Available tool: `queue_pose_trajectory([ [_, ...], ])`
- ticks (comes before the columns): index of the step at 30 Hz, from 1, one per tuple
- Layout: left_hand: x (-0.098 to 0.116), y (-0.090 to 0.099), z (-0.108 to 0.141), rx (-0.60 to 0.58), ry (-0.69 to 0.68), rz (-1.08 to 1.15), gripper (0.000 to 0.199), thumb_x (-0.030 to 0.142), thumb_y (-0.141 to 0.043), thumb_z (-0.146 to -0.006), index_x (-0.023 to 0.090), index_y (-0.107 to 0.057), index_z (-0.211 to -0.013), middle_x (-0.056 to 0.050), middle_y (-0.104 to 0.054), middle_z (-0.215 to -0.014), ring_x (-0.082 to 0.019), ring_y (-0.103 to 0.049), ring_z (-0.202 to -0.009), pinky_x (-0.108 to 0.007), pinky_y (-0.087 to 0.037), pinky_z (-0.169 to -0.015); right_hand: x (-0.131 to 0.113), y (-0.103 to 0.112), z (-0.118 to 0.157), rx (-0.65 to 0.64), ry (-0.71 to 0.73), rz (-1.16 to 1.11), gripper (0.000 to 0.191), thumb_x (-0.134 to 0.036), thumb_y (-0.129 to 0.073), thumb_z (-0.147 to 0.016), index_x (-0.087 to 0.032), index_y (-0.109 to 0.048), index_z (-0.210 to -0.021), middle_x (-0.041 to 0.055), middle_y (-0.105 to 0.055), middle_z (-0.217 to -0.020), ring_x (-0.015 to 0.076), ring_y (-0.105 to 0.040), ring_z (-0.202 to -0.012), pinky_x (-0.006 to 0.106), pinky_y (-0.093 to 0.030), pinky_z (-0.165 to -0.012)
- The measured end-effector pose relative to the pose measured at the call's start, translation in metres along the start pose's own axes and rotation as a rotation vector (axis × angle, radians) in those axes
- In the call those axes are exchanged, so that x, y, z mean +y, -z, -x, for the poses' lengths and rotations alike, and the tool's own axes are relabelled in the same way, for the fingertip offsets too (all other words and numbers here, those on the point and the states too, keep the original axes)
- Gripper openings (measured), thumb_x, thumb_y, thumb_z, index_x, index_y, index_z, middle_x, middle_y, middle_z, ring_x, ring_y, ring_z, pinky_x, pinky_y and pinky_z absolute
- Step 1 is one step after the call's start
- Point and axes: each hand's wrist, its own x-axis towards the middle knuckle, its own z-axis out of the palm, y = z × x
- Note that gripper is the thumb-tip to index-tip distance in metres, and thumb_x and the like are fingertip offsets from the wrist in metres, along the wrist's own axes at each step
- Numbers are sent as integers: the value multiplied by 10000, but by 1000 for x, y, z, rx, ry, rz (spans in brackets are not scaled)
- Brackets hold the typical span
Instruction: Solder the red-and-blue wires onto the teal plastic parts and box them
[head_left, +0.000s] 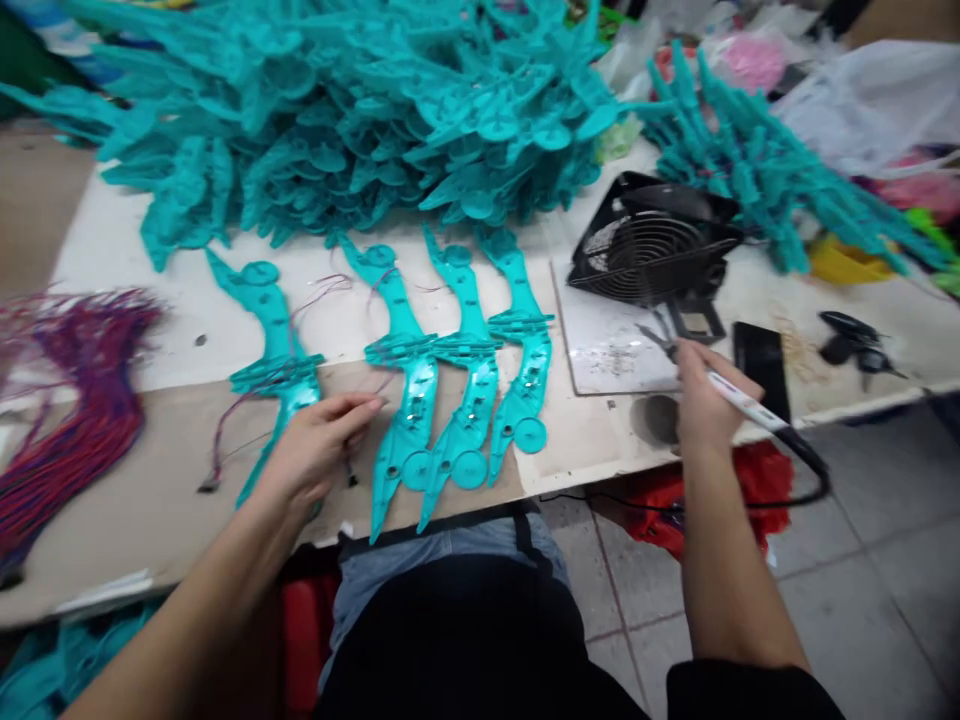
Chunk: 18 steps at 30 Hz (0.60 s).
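My right hand [709, 400] is closed around a white-handled soldering iron [750, 408], its tip pointing left in front of a black fan. Thumb and forefinger of my left hand [319, 440] are pinched on a thin wire [386, 382], beside the row of turquoise plastic parts. A small black connector [351, 474] hangs below that hand. The leftmost turquoise part [274, 320] lies partly beneath the left hand, with a wire across it. To its right lie three similar turquoise parts [409, 400], close together, with thin wires around their upper ends.
A large heap of turquoise parts [360, 120] fills the back, with another bundle [757, 170] right. A bunch of red and blue wires [90, 400] lies left. The black fan [645, 245] stands by a white board [607, 345]. The iron's black cable [814, 465] loops past the table edge.
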Motion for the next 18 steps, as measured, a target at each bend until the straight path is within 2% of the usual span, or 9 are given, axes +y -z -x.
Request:
queue_pose_trajectory([
  [2,2,-6,-4,-22,-27,-18,426,394,-928,-497,120,-753,-773,36,-536,-526,-35,-369,-463,-159,-234,-423,-22,-9,13,47,-12,-73,221,-333,-692,-862,-184,-798,-986,83,-736,-797,179,-633,-648,349,-488,-649],
  [4,2,-12,-11,-32,-73,-21,389,380,-916,-499,121,-749,-737,5,-615,-595,-50,-422,-505,-176,-292,-468,-53,-19,33,-10,36,-201,123,-270,-713,-848,-229,-809,-914,63,-743,-804,193,-674,-711,348,-520,-693],
  [7,1,-16,-22,-19,-156,-52,337,371,-888,-516,132,-734,-698,-16,-668,-661,-89,-513,-588,-203,-382,-552,-105,-35,65,-316,178,-327,183,-195,-682,-864,-271,-786,-994,32,-749,-871,191,-693,-785,348,-553,-731],
  [10,-2,-16,-29,-46,-225,-150,294,369,-836,-575,133,-729,-715,-14,-657,-648,-106,-516,-597,-215,-386,-554,-141,-53,89,-503,305,-393,248,-144,-668,-859,-266,-756,-1056,27,-745,-890,190,-684,-818,354,-556,-743],
  [13,-4,-17,-31,-64,-327,-278,217,336,-757,-669,136,-728,-750,-12,-645,-645,-110,-503,-589,-216,-372,-534,-154,-69,101,-585,352,-408,264,-126,-664,-857,-246,-738,-1080,36,-737,-892,194,-676,-840,364,-546,-755],
  [18,-7,-23,-32,-53,-482,-374,99,231,-668,-729,144,-704,-758,-10,-655,-666,-113,-509,-594,-216,-389,-540,-150,-82,108,-619,376,-390,245,-129,-657,-868,-226,-726,-1083,49,-726,-896,197,-667,-859,382,-532,-772],
])
